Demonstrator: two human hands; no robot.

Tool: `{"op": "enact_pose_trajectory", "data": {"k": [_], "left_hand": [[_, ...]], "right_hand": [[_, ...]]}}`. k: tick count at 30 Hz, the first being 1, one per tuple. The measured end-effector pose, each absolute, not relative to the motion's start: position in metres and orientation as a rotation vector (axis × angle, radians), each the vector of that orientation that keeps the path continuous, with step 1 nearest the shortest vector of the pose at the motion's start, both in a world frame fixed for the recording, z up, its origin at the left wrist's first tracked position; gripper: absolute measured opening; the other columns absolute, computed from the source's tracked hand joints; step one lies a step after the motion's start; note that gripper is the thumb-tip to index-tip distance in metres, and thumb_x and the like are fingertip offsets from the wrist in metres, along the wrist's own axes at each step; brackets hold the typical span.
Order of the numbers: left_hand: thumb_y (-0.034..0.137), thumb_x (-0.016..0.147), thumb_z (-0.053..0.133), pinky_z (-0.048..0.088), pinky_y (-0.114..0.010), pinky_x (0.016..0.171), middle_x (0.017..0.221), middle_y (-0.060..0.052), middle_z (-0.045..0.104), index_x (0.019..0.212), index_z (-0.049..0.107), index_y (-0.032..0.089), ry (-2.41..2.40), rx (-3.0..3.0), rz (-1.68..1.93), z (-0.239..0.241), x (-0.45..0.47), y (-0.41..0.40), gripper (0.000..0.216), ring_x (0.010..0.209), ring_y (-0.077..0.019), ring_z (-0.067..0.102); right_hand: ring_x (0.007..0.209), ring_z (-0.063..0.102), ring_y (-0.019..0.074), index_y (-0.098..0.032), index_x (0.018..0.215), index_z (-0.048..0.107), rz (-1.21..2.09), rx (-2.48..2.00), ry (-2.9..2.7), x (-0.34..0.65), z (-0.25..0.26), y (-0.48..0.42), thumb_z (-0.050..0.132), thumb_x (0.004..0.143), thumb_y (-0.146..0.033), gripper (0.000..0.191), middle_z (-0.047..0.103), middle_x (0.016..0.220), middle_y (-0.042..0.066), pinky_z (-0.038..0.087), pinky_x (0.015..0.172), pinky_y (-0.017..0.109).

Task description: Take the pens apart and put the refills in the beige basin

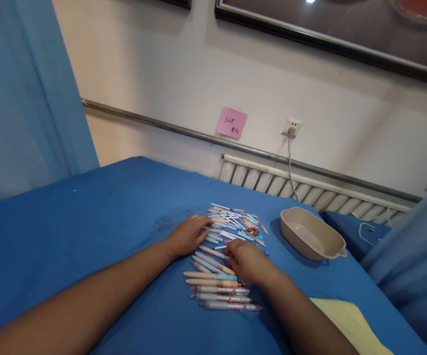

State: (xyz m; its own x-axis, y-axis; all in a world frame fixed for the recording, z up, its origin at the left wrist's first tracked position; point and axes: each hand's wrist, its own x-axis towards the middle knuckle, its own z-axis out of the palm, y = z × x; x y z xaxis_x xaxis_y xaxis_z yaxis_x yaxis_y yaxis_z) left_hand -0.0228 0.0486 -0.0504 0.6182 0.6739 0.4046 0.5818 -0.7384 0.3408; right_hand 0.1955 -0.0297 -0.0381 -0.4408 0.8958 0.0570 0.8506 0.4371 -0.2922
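- Location: I sighted the pens (211,283) on the blue cloth (88,231). With the clock face centred on them, a near row lay towards 6 o'clock and a loose pile (231,217) towards 12 o'clock.
- Weight: I rated each pen as light, to be lifted with minimal effort.
- Stiffness: I rated the barrels as rigid, probably plastic. The thin white sticks (232,236) in the loose pile looked slimmer and, in my judgement, easier to bend.
- Surface: I judged the barrels smooth and liable to roll or slide against a neighbour if pushed sideways.
- Fragility: I rated the risk as low for the barrels; the tips and any clips were too small to assess.
- Hold point: I assessed mid-barrel, pinched across the width between thumb and forefinger, as the correct hold; an end hold would let the pen swing.
- Left hand (187,236): I had it at 10 o'clock, thumb and fingers parted, beside the left ends of the pile; no pen appeared gripped.
- Right hand (249,261): I had it at 3 o'clock, fingers curled at the right end of a peach pen (211,252). I could not tell whether they pinched it.
- Appearance: The near row showed peach and pale blue-grey barrels, one with a turquoise section. Three clear-barrelled pens (231,306) with reddish print lay nearest 6 o'clock, roughly parallel. In the loose pile, pens and sticks crossed at mixed angles.
- Surroundings: I noted a beige basin (298,241) between 2 and 3 o'clock and a yellow cloth (348,320) at 4 o'clock.
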Motion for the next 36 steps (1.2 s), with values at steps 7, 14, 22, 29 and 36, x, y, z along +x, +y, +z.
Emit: {"op": "enact_pose_trajectory", "data": {"k": [7,14,22,29,36], "left_hand": [[0.024,0.086,0.053,0.042,-0.033,0.089,0.105,-0.006,0.063,0.107,0.058,0.020,0.854,2.654,0.787,-0.039,-0.018,0.037,0.023,0.100,-0.0207,0.055],[0.027,0.092,0.045,0.042,-0.031,0.085,0.096,-0.006,0.063,0.101,0.058,0.020,0.746,2.685,0.761,-0.036,-0.014,0.034,0.018,0.091,-0.0188,0.055],[0.029,0.093,0.041,0.043,-0.031,0.086,0.101,-0.006,0.066,0.108,0.058,0.021,0.841,2.652,0.698,-0.039,-0.012,0.034,0.023,0.094,-0.0196,0.058],[0.033,0.085,0.056,0.042,-0.034,0.092,0.116,-0.008,0.060,0.125,0.047,0.021,0.819,2.608,0.790,-0.034,-0.014,0.030,0.043,0.106,-0.0221,0.054],[0.028,0.094,0.038,0.044,-0.034,0.087,0.107,-0.006,0.065,0.113,0.057,0.022,0.956,2.611,0.674,-0.043,-0.015,0.038,0.027,0.098,-0.0207,0.060]], "right_hand": [[0.068,0.055,0.0130,-0.019,0.091,0.059,0.562,-1.487,-2.173,0.207,-0.053,-0.013,0.051,0.082,-0.020,0.012,0.063,0.077,0.001,0.037,0.060,0.022],[0.062,0.050,0.0109,-0.017,0.085,0.058,0.941,-1.278,-1.882,0.211,-0.070,0.000,0.052,0.083,-0.032,0.015,0.057,0.070,-0.002,0.041,0.055,0.021],[0.062,0.050,0.0105,-0.017,0.082,0.064,0.774,-1.270,-1.977,0.213,-0.068,-0.001,0.057,0.081,-0.029,0.014,0.058,0.068,-0.002,0.038,0.057,0.021],[0.067,0.053,0.0124,-0.018,0.084,0.065,0.594,-1.304,-2.051,0.215,-0.061,-0.003,0.058,0.081,-0.029,0.013,0.061,0.072,-0.001,0.039,0.062,0.022],[0.073,0.055,0.0132,-0.020,0.084,0.064,0.540,-1.298,-2.105,0.221,-0.057,-0.002,0.058,0.080,-0.027,0.010,0.062,0.077,0.000,0.040,0.067,0.023]]}}
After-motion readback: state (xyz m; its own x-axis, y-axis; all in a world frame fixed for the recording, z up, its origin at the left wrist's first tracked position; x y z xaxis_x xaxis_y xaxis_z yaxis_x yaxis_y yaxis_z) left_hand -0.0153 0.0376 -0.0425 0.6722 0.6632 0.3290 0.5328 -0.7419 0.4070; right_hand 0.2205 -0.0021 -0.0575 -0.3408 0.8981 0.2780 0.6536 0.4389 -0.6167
